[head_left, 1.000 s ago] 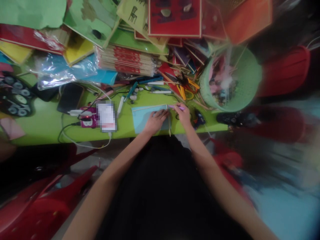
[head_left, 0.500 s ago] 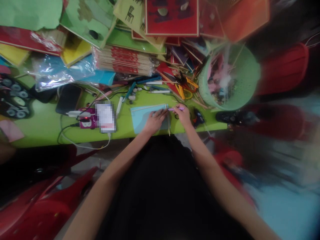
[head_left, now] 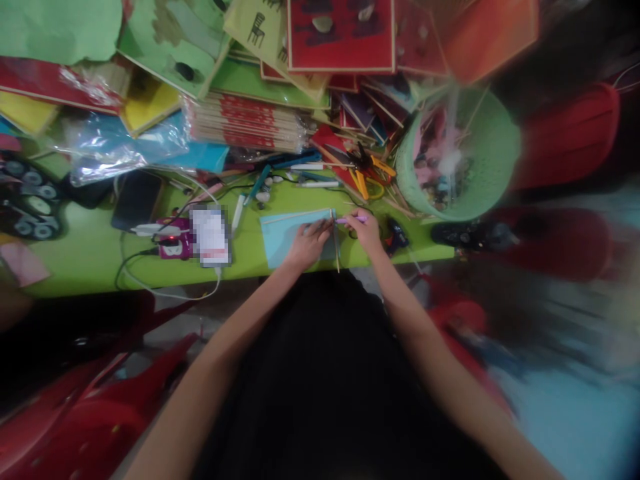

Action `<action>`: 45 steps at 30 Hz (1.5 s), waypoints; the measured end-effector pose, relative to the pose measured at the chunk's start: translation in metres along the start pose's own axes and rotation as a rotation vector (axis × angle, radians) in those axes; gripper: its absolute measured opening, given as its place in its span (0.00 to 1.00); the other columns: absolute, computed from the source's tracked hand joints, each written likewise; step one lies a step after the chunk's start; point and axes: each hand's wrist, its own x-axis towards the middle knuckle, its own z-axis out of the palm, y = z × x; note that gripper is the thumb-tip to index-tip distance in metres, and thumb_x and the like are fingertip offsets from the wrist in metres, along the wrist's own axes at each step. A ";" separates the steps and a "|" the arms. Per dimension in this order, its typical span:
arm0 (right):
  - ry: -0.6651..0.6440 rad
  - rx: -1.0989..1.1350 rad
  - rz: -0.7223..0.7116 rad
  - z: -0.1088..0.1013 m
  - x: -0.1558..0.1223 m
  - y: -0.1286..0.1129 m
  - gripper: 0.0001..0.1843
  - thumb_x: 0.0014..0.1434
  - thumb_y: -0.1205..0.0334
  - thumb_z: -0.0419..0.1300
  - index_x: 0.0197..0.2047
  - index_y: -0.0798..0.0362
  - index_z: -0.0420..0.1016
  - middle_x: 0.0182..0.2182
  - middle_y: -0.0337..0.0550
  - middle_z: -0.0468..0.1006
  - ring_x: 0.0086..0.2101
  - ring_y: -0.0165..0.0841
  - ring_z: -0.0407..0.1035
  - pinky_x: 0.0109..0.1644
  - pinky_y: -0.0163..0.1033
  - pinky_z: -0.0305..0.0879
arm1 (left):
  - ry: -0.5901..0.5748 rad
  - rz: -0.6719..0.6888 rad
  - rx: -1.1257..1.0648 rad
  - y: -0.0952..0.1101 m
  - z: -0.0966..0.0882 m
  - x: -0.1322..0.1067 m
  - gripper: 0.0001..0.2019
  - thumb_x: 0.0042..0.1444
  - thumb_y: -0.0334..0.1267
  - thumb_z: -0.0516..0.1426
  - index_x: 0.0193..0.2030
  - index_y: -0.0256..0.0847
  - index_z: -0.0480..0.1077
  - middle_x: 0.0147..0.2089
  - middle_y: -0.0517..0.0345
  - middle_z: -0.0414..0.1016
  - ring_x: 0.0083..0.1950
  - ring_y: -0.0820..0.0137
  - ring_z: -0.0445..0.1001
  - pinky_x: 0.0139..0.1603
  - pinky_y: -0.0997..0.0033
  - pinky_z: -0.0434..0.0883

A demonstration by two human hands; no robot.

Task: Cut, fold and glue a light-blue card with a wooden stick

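Observation:
My left hand (head_left: 309, 244) lies with fingers stretched out on a light blue card (head_left: 279, 241), pressing near its right side. A thin wooden stick (head_left: 300, 216) runs along the card's top edge. Another thin stick (head_left: 337, 257) stands along the right edge and sticks out past the bottom edge. My right hand (head_left: 366, 230) is closed round a slim purple pen-like tool (head_left: 350, 219). The tool's tip points left at the card's upper right corner, close to my left fingertips. Whether the tip touches a stick is too small to tell.
Right of my right hand lies a dark glue gun (head_left: 397, 235). Orange-handled scissors (head_left: 370, 179) and a green basket (head_left: 500, 167) of scraps stand behind. Bundled sticks (head_left: 245, 123) and coloured boards (head_left: 345, 40) fill the back. A purple power adapter (head_left: 173, 247) with cables and a phone (head_left: 137, 200) lie left.

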 end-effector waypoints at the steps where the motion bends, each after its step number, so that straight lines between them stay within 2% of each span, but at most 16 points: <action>1: -0.005 0.002 0.004 0.000 -0.001 0.000 0.14 0.57 0.48 0.65 0.32 0.50 0.77 0.24 0.36 0.78 0.26 0.29 0.70 0.31 0.33 0.63 | 0.002 0.000 -0.006 0.000 0.000 0.000 0.28 0.71 0.30 0.42 0.74 0.48 0.62 0.79 0.57 0.56 0.78 0.60 0.56 0.74 0.47 0.56; 7: -0.022 -0.051 0.023 -0.003 -0.010 0.000 0.14 0.57 0.48 0.65 0.30 0.50 0.76 0.23 0.36 0.78 0.25 0.29 0.68 0.30 0.33 0.61 | 0.002 0.031 0.005 -0.003 0.002 0.000 0.29 0.69 0.29 0.43 0.75 0.46 0.61 0.79 0.57 0.54 0.79 0.58 0.55 0.74 0.45 0.56; 12: -0.039 -0.122 -0.007 -0.006 -0.019 0.006 0.12 0.58 0.50 0.64 0.30 0.49 0.77 0.25 0.37 0.80 0.30 0.32 0.73 0.36 0.35 0.65 | -0.021 0.018 0.006 -0.004 0.003 0.000 0.30 0.69 0.28 0.43 0.76 0.46 0.59 0.80 0.57 0.54 0.79 0.58 0.55 0.74 0.44 0.54; 16: -0.071 -0.148 -0.023 -0.009 -0.027 0.012 0.12 0.59 0.50 0.63 0.31 0.50 0.78 0.25 0.37 0.79 0.30 0.32 0.74 0.38 0.36 0.66 | -0.023 0.012 -0.005 -0.003 0.001 0.000 0.30 0.69 0.29 0.43 0.76 0.46 0.58 0.80 0.56 0.54 0.79 0.59 0.54 0.75 0.46 0.54; 26: -0.125 -0.217 0.058 -0.013 -0.052 0.020 0.11 0.59 0.51 0.62 0.34 0.49 0.79 0.25 0.36 0.79 0.29 0.32 0.72 0.36 0.36 0.63 | -0.010 0.018 0.004 -0.004 0.003 -0.001 0.30 0.69 0.29 0.44 0.76 0.47 0.57 0.80 0.57 0.53 0.79 0.60 0.53 0.75 0.48 0.55; 37: -0.186 -0.289 0.054 -0.013 -0.065 0.001 0.09 0.58 0.55 0.61 0.29 0.49 0.76 0.22 0.34 0.76 0.26 0.30 0.66 0.33 0.36 0.57 | -0.017 0.014 0.011 -0.003 0.003 -0.001 0.30 0.69 0.29 0.44 0.77 0.48 0.56 0.80 0.57 0.53 0.80 0.59 0.53 0.75 0.45 0.55; 45: -0.206 -0.304 0.048 -0.014 -0.065 0.004 0.09 0.57 0.56 0.61 0.29 0.49 0.77 0.22 0.34 0.76 0.27 0.30 0.68 0.33 0.34 0.58 | -0.030 0.001 -0.014 -0.003 0.004 -0.001 0.31 0.68 0.28 0.43 0.77 0.47 0.56 0.81 0.58 0.51 0.80 0.60 0.51 0.76 0.47 0.52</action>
